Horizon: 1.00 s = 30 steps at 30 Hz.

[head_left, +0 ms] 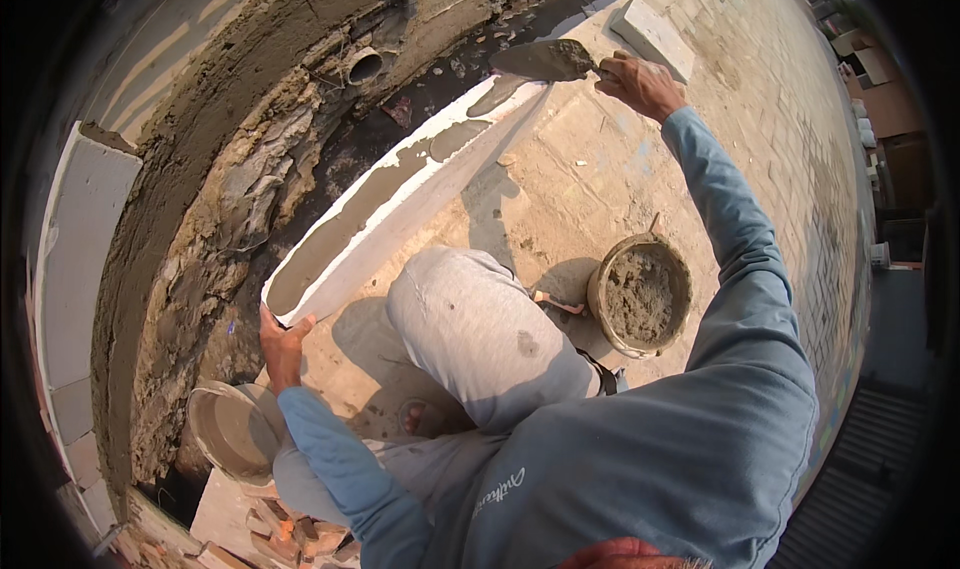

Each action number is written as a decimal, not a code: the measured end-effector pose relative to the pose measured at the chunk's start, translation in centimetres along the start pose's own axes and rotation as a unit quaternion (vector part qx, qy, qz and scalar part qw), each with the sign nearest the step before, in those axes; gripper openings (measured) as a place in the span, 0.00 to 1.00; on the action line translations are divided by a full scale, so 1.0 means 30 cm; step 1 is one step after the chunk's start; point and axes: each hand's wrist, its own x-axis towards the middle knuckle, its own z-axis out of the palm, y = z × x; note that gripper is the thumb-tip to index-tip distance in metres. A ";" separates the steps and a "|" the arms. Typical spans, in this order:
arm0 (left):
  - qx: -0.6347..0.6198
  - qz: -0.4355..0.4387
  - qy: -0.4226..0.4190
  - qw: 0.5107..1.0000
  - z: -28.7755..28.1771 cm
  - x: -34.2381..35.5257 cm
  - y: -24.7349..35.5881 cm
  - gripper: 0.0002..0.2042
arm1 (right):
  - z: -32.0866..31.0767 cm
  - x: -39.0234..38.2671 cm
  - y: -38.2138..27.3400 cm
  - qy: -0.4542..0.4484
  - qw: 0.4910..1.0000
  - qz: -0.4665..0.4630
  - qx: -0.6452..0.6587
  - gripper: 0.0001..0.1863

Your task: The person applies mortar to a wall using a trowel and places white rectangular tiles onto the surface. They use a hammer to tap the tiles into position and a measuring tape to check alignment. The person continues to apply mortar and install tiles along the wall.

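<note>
We've got a long white rectangular block (pixel 432 210), patchy grey mortar (pixel 372 193) along its top, white at the edges. Leaf-shaped trowel (pixel 545 61): dark grey. Round grey-tan bucket (pixel 597 309): grey-brown mix (pixel 640 294). Sandy-tan paved ground (pixel 740 99): brick grid toward its right edge. Sleeves (pixel 725 199): blue-grey.

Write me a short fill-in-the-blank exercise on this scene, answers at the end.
1. The left hand grips one end of the long white rectangular block, while the right hand holds a dark, flat-bladed ____.
2. Grey mortar coats the block's top, and a round mortar-filled bucket stands on the person's ____ side.
3. From the rough earthen bank opens a round, hollow grey ____.
4. Broken reddish bricks lie nearer the picture's bottom ____ corner.

Missing words: trowel; right; pipe; left.
</note>
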 end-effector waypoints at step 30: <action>-0.018 0.015 0.010 1.000 -0.017 -0.002 -0.048 0.38 | -0.155 -0.165 -0.625 -0.030 0.989 -0.135 -0.060 0.17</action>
